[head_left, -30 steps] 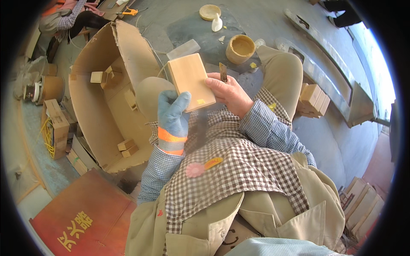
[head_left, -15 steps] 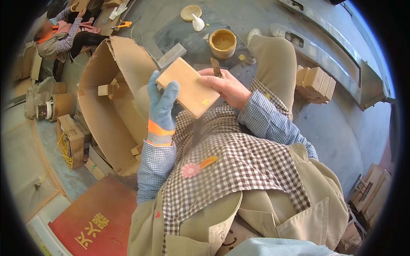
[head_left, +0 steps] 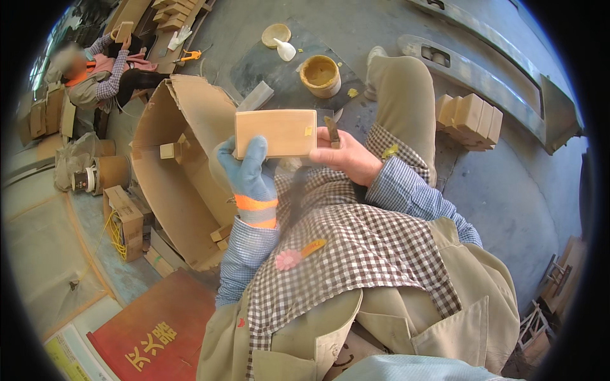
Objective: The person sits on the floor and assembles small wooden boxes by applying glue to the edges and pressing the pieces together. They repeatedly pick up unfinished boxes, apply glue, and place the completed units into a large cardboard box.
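A smooth tan wooden block (head_left: 277,132) with rounded edges and a small yellow patch near its right end is held level above my lap. My left hand (head_left: 249,166), in a blue-grey glove with an orange cuff, grips its left end, thumb across the face. My bare right hand (head_left: 349,155) is closed at the block's right edge; a putty knife (head_left: 332,130) with a brownish, smeared end sticks up from its fingers. Beyond the block stands a tub of yellow-brown putty (head_left: 320,75). A white squeeze bottle (head_left: 284,49) lies by a round lid (head_left: 276,35).
An open cardboard box (head_left: 184,197) with a few blocks inside stands at my left. Stacked wooden blocks (head_left: 469,122) sit at right, by a metal pallet-truck fork (head_left: 483,82). A red box (head_left: 152,327) lies lower left. Another person (head_left: 95,79) works at far left, holding a block.
Both hands have turned the block from a slanted position to nearly level. The view has shifted slightly. The putty knife stays in my right hand, and the other person's block is now more upright.
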Demonstrator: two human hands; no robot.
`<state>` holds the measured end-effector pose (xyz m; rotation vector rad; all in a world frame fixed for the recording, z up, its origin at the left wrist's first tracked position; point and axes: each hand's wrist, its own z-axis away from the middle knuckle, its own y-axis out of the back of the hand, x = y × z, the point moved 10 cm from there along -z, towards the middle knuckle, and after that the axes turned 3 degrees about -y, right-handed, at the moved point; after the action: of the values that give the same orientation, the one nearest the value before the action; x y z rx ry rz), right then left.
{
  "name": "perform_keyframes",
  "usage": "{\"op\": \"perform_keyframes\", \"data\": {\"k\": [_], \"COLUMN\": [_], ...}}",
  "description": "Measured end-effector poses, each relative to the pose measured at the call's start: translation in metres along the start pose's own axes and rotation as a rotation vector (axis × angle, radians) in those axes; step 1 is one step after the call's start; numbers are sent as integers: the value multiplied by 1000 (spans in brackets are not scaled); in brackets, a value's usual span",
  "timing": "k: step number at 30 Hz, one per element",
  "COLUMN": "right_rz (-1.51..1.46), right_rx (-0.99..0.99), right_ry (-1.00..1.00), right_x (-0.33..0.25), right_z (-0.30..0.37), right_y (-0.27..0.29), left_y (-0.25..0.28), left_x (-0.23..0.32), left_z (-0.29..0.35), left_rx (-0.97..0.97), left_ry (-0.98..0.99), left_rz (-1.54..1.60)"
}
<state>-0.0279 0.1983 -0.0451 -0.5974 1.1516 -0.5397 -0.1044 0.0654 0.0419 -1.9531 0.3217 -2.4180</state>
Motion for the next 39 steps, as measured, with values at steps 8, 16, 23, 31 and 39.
{"op": "perform_keyframes", "data": {"k": [8,16,23,31,39], "right_rz": [-79,-98,-166,-398,-779], "right_rx": [66,90,116,146,-33], "right_ry": [17,62,91,23,137], "right_x": [-20,-22,-24,-8,-17], "right_z": [16,20,21,19,15], "right_y": [21,30,46,43,41], "left_y": [-3,-9,-28,-58,-137], "left_x": [-20,-20,-35,-19,5], "left_z": [16,30,41,43,91], "left_rx": [-163,-299,-357,-359,-654], "left_ry": [60,76,244,-61,-950], "left_rz": [0,-163,-191,-455,-912]}}
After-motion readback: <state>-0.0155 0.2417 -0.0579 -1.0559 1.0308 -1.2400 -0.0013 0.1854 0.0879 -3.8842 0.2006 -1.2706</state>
